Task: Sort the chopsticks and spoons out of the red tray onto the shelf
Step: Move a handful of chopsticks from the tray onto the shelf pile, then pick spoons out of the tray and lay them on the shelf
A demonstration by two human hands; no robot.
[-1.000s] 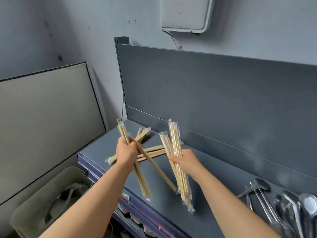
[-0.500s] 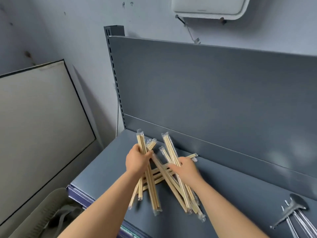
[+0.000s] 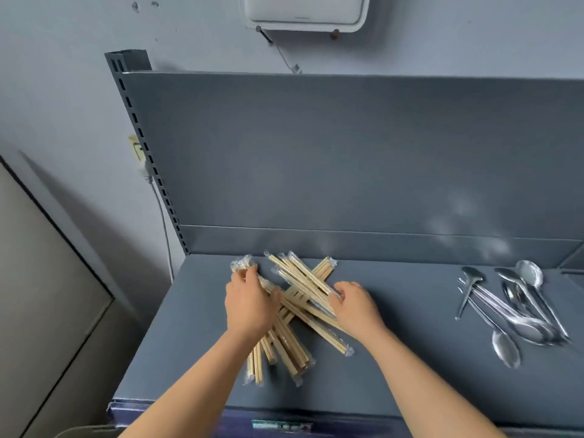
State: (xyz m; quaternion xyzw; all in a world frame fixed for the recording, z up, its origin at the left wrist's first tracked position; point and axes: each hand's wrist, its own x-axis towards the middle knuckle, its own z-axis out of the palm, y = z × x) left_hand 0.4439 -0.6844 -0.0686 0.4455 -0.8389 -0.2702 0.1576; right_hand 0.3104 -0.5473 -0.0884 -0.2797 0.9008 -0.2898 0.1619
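Your left hand [image 3: 251, 306] and right hand [image 3: 355, 308] cover the crossed chopsticks [image 3: 303, 287] on the shelf [image 3: 410, 327], fingers bent over them, gripping or pressing I cannot tell, probably tidying them apart from the spoons [image 3: 518, 306].

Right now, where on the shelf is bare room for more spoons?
The widest bare patch of the shelf lies between the chopsticks and the spoons. A narrower strip runs left of the chopsticks, to the shelf's edge. The pile itself is crowded, with left hand and right hand on it.
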